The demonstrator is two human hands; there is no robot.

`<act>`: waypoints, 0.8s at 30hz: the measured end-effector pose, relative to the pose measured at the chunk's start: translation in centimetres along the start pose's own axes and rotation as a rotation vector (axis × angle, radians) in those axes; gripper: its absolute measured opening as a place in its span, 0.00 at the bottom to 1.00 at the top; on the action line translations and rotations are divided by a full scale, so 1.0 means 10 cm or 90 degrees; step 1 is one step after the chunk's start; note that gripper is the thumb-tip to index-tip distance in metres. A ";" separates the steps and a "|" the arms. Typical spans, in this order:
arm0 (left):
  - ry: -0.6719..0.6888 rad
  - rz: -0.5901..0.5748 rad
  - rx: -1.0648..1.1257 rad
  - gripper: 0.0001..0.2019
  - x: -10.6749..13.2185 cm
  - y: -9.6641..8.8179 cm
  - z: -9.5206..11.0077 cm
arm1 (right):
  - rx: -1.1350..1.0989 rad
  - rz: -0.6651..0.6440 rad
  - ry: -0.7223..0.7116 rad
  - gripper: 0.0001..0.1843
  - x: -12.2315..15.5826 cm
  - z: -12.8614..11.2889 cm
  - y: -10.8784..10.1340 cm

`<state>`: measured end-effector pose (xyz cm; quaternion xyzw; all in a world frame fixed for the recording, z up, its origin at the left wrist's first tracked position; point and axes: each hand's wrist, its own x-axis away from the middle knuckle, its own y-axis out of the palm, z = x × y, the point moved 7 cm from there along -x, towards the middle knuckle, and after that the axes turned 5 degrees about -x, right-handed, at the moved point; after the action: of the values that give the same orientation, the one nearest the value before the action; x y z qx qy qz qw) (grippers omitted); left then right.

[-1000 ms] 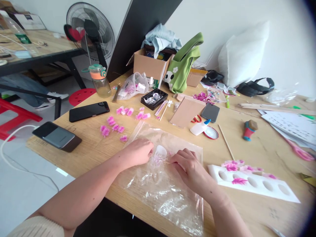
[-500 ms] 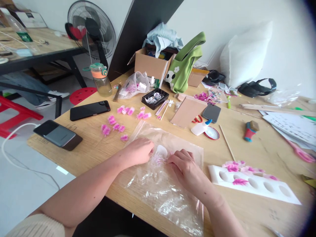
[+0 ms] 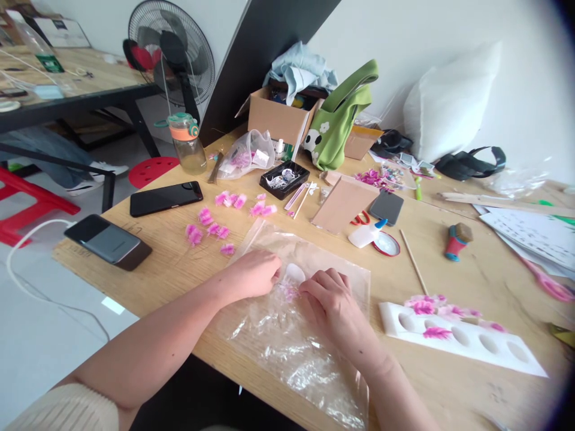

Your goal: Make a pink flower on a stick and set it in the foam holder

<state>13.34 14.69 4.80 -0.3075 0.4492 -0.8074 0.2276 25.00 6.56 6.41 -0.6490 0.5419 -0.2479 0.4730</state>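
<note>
A clear plastic bag (image 3: 287, 353) lies flat on the wooden table in front of me, and both hands are over its upper half. Between them sit a small white rounded piece (image 3: 294, 273) and a tuft of fine pale-pink strands (image 3: 287, 291). My left hand (image 3: 256, 273) is closed just left of the tuft, its fingertips turned away from view. At the tuft's right edge my right hand (image 3: 330, 296) is closed, with thumb and finger pinched together. What either hand grips is too small or hidden to make out.
Pink fluffy pieces (image 3: 213, 229) lie to the left, beyond them a black phone (image 3: 166, 199). On the right stands a white foam holder (image 3: 467, 344) with pink petals. A glue bottle (image 3: 365, 234), a cardboard piece (image 3: 344, 205) and a black tray (image 3: 284, 179) are farther back.
My right hand has shifted slightly left, closer to the pale tuft. The left hand stays in nearly the same place. The whole view has moved a little.
</note>
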 end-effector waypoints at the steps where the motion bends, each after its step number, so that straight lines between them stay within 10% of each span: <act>1: -0.006 -0.002 0.004 0.06 0.00 0.00 0.00 | 0.010 -0.002 -0.004 0.09 0.00 0.00 0.00; 24: 0.010 0.004 0.012 0.06 -0.01 0.02 -0.02 | -0.050 -0.016 -0.002 0.12 0.04 0.17 -0.15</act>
<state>13.28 14.76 4.53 -0.2976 0.4446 -0.8130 0.2296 27.26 6.76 6.91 -0.6743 0.5420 -0.2317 0.4448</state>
